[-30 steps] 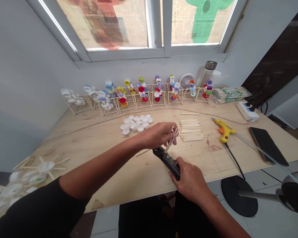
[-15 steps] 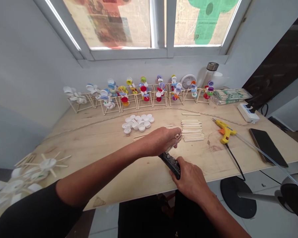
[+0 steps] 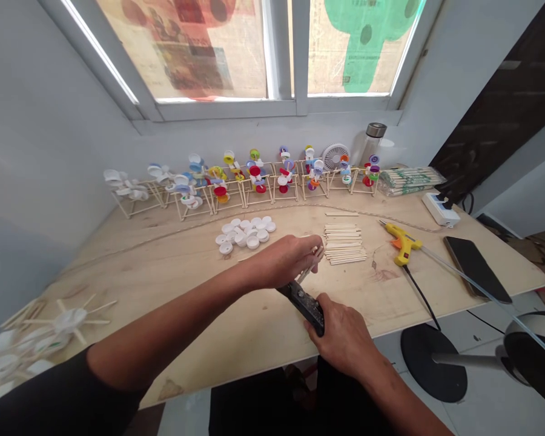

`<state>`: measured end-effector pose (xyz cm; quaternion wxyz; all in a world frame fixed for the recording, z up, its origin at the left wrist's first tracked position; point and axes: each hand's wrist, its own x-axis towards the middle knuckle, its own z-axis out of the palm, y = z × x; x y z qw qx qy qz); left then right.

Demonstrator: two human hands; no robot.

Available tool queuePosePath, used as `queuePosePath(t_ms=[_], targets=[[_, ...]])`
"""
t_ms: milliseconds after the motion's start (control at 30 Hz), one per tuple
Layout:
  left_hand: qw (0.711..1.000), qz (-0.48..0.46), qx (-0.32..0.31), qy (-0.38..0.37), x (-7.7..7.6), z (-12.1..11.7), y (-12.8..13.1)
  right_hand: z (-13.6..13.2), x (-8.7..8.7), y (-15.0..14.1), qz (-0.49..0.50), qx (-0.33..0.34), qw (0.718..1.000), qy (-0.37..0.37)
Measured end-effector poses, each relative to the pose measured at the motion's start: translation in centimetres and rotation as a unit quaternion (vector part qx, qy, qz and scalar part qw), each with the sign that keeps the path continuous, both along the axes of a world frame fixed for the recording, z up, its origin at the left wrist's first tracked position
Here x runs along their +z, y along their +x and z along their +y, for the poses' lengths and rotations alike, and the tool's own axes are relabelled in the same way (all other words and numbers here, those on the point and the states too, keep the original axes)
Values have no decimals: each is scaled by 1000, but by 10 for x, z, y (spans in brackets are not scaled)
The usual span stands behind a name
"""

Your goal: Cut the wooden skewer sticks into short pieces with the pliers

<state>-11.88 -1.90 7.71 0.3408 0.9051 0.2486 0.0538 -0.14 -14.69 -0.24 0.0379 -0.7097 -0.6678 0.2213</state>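
Black tool (image 3: 303,306), maybe cutters, gripped in right hand (image 3: 340,342), left hand (image 3: 281,261) pinching half-hidden wooden sticks (image 3: 309,270)

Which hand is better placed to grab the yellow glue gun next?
Probably the right hand: it's nearer the yellow glue gun, though it grips a black hand tool. The left hand holds wooden sticks and sits farther away.

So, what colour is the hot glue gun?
Yellow plastic hot glue gun, orange trigger; head view shows it best.
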Motion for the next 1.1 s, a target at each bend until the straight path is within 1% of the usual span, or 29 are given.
queuePosePath(t_ms=[67,133,267,367,433,533,633,700,767,833,900,967,1033,1100], targets=[[999,16,8,33,1,9,13,-2,0,0,2,9,1000,3],[994,62,10,93,-1,19,32,-5,-1,0,8,20,1000,-2],[964,174,-26,199,-18,34,78,-10,-4,0,12,28,1000,-6],[958,193,-32,208,-32,39,108,-10,-4,1,11,27,1000,-7],[956,203,-32,208,-39,40,123,-9,-4,1,17,31,999,-12],[954,215,-30,206,-49,42,135,-7,-3,3,25,37,999,-17],[955,210,-26,208,-57,44,140,-6,-3,3,31,38,999,-18],[957,198,-18,211,-60,46,139,-6,-3,3,30,36,999,-15],[960,181,-2,213,-59,47,135,-6,-4,3,25,33,999,-9],[963,163,23,213,-54,48,128,-7,-5,3,18,33,999,-3],[965,146,53,210,-45,50,113,-7,-6,4,11,35,999,-1],[967,126,79,206,-34,51,89,-8,-7,4,4,37,999,-5],[968,101,106,204,-25,51,55,-8,-8,4,0,40,999,-8],[971,33,157,180,-23,48,16,-8,-8,4,-2,40,999,-8]])
